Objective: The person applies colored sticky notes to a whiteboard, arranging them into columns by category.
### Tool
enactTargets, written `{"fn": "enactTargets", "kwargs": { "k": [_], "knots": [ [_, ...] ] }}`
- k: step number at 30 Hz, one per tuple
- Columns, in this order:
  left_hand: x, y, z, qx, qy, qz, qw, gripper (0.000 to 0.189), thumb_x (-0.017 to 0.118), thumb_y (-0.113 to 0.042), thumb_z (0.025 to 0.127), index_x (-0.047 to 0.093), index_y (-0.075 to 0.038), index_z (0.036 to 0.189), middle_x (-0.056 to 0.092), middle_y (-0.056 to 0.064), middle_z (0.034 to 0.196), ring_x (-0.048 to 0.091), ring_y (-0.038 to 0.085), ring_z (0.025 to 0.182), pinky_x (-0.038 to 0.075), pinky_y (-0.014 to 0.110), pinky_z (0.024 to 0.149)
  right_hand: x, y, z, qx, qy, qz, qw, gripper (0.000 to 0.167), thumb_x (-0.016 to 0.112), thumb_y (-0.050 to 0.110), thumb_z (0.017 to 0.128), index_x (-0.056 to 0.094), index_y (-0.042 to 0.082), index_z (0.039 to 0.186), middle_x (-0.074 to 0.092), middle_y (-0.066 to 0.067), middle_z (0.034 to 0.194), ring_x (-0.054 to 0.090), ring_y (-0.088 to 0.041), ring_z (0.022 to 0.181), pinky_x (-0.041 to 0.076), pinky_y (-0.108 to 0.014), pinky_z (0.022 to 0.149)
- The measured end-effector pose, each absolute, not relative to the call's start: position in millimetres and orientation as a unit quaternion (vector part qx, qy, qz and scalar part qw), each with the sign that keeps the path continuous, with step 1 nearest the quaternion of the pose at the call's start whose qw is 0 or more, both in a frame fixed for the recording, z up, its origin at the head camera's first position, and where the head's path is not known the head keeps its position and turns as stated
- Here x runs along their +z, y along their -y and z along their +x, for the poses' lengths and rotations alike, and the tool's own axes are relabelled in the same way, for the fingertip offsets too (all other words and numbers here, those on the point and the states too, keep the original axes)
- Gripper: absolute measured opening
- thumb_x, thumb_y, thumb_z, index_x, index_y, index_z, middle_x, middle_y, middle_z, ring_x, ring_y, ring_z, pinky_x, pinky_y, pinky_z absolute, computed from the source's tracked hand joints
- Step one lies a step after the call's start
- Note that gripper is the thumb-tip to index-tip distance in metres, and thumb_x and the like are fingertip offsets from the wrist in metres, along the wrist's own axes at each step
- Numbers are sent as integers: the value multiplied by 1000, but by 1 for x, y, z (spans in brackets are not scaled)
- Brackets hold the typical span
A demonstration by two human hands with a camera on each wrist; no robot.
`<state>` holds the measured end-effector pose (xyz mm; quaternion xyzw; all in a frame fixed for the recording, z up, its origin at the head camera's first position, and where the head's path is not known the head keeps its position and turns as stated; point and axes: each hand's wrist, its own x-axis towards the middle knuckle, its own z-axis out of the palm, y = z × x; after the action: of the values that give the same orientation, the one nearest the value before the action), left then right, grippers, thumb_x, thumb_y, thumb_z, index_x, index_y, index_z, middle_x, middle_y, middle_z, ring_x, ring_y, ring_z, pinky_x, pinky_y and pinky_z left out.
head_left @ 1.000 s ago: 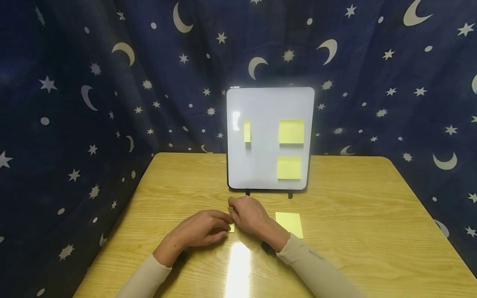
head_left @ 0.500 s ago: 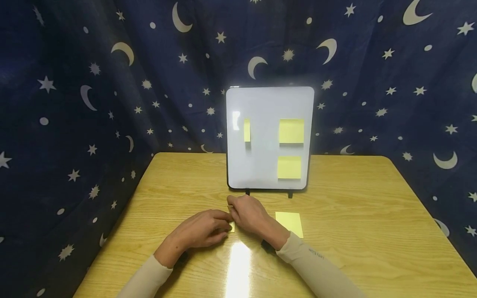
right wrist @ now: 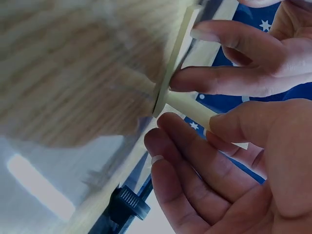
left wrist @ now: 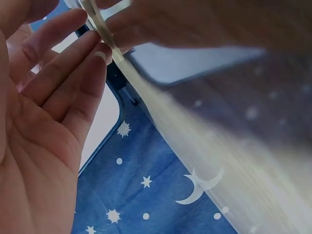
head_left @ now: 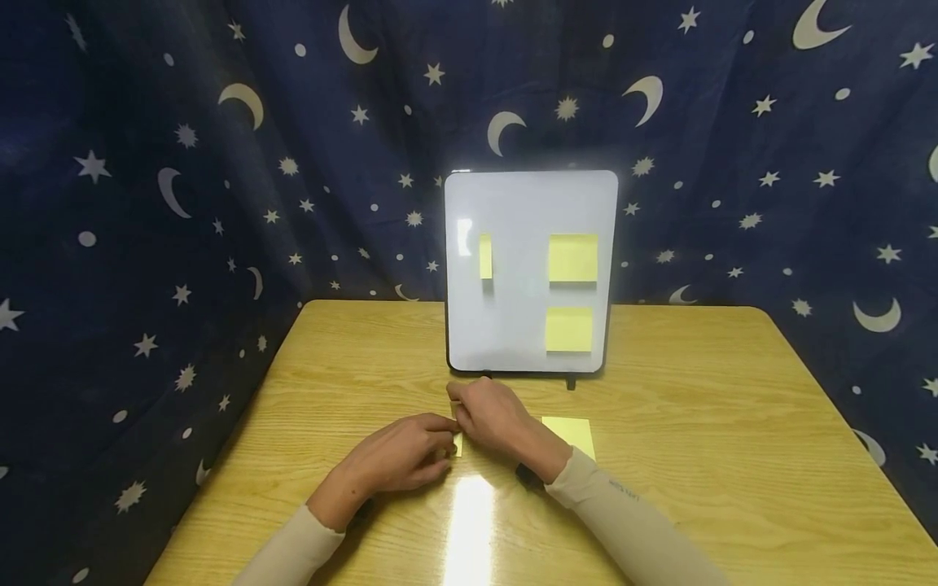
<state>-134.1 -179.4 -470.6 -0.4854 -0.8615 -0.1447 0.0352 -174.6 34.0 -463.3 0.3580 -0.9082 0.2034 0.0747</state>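
In the head view my left hand [head_left: 392,452] rests at a narrow yellow sticky-note pad [head_left: 459,444] on the table. The right wrist view shows that pad edge-on, two left fingers [right wrist: 209,80] nearly straight and pressing on it. My right hand [head_left: 494,415] is at the pad's far end, pinching a narrow sticky note [right wrist: 192,112] between thumb and index finger; the note bends up from the pad. Its other fingers stay bent close to the tabletop. A square yellow sticky-note pad [head_left: 567,430] lies right of the hand, partly hidden by the forearm.
Behind the hands a whiteboard [head_left: 513,199] stands upright on black feet. It bears a narrow yellow note [head_left: 486,256] at left and two wider ones, an upper note [head_left: 573,259] and a lower note [head_left: 568,330], at right. A star-patterned curtain [head_left: 396,163] borders the wooden table [head_left: 703,391].
My right hand has shifted slightly toward the whiteboard, still pinching the narrow note. The left hand has stayed almost still at the pad.
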Motion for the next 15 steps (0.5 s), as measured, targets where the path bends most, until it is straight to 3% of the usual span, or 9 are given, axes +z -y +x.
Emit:
{"fn": "enactTargets", "kwargs": {
  "k": [15],
  "knots": [
    [-466, 176, -134, -143, 865, -480, 30, 14, 73, -19, 100, 69, -22, 87, 72, 4, 131, 69, 15, 119, 57, 32, 99, -460, -35, -183, 225, 901, 362, 84, 31, 61, 1, 96, 43, 19, 78, 36, 10, 60, 37, -8, 54, 30, -22, 50]
  ]
}}
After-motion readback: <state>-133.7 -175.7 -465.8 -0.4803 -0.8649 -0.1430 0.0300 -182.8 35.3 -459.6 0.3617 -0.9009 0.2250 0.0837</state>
